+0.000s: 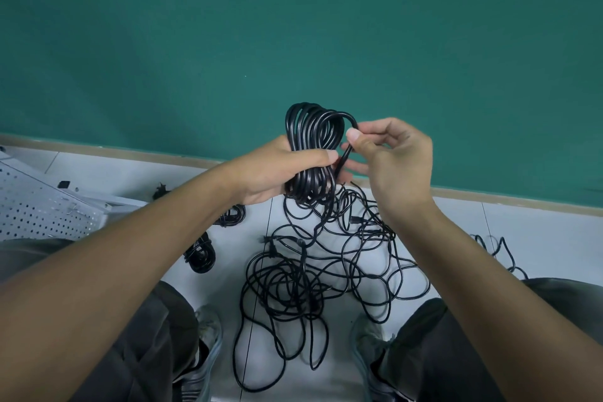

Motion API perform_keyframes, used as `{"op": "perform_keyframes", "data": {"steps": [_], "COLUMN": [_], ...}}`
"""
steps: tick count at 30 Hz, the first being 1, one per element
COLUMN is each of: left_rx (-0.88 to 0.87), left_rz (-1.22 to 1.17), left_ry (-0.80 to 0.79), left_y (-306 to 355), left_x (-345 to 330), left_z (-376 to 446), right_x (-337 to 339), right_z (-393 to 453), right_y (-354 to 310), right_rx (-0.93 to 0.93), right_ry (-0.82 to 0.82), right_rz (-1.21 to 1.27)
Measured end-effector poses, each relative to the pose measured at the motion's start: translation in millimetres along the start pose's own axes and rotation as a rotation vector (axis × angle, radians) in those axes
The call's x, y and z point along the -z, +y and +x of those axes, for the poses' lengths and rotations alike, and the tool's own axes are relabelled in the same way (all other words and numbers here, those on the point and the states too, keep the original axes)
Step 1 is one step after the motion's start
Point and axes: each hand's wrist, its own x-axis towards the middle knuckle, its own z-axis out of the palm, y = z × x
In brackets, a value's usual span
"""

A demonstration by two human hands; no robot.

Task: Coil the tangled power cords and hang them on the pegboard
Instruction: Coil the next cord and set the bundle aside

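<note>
Gripping a black coiled cord (313, 153), left hand (277, 173) clasps the loops; right hand (391, 157) pinches its outer strand above tangled cords (310, 277).

Pegboard (39, 209): cut off by the left edge, its near side hidden behind the left forearm. Coiled cords (200, 254) on the floor: partly covered by that forearm. Held coil (310, 153): its middle is hidden under the left hand (277, 170). Cord loop (499, 251) at right: partly hidden behind the right forearm. Plug types in the tangle (313, 274): too small to be told.

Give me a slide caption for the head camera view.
Left hand grips coil; right hand pinches its loop above tangled cords.
</note>
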Motion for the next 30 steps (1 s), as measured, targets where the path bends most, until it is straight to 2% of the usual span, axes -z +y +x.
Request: {"op": "perform_keyframes", "data": {"steps": [7, 9, 13, 14, 18, 20, 24, 30], "left_rx": [0.007, 0.009, 0.014, 0.008, -0.022, -0.02, -0.019, -0.065], "left_rz": [-0.058, -0.066, -0.165, -0.215, -0.316, -0.376, -0.435, -0.709], "left_ry": [-0.073, -0.032, 0.088, 0.118, 0.244, 0.304, 0.373, 0.492], "left_y": [-5, -7, -9, -8, 3, 8, 13, 15], "left_x": [-7, -10, -13, -12, -4, -2, 8, 23], "left_z": [0, 0, 0, 0, 2, 3, 3, 8], "right_x": [-1, 0, 2, 2, -4, -8, -17, -9], "right_z": [3, 4, 7, 5, -7, -14, -26, -24], "right_y": [3, 4, 6, 6, 18, 30, 41, 27], "right_rx": [0.034, 0.057, 0.206, 0.174, -0.139, -0.217, -0.252, -0.208], "right_ry": [0.012, 0.0, -0.055, -0.106, -0.411, -0.512, -0.559, -0.666], "right_rz": [-0.024, -0.038, -0.26, -0.255, -0.138, -0.148, -0.211, -0.36]}}
